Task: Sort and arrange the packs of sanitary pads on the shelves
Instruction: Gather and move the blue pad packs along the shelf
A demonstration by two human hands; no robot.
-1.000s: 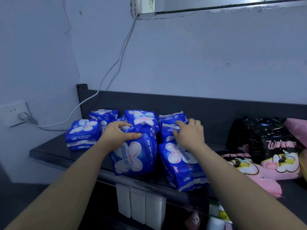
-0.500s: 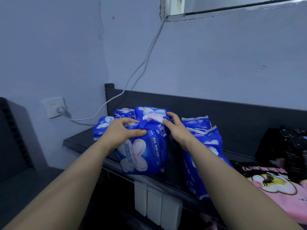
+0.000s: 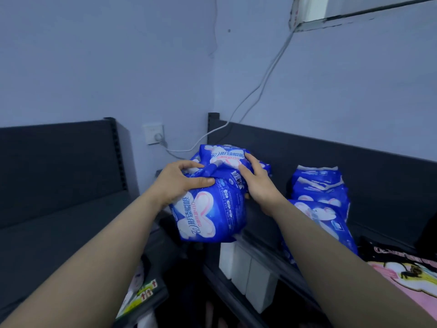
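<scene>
Fingers [image 3: 189, 165] of our left hand [image 3: 179, 183] grip the front blue pack [image 3: 208, 216]; our right hand [image 3: 257, 183] pinches the upper pack [image 3: 227, 154]. We note other packs [image 3: 319, 190] on the shelf [image 3: 266, 233].

Left hand [image 3: 179, 183] and right hand [image 3: 257, 183] flank bundle of packs [image 3: 210, 216] at left end of shelf [image 3: 257, 237]; stacked packs [image 3: 319, 192] sit right of it on shelf; flat pack [image 3: 406, 273] lies further right, nearer camera; boxes [image 3: 248, 268] stand on tier below; socket [image 3: 153, 137] is on wall behind-left.
</scene>
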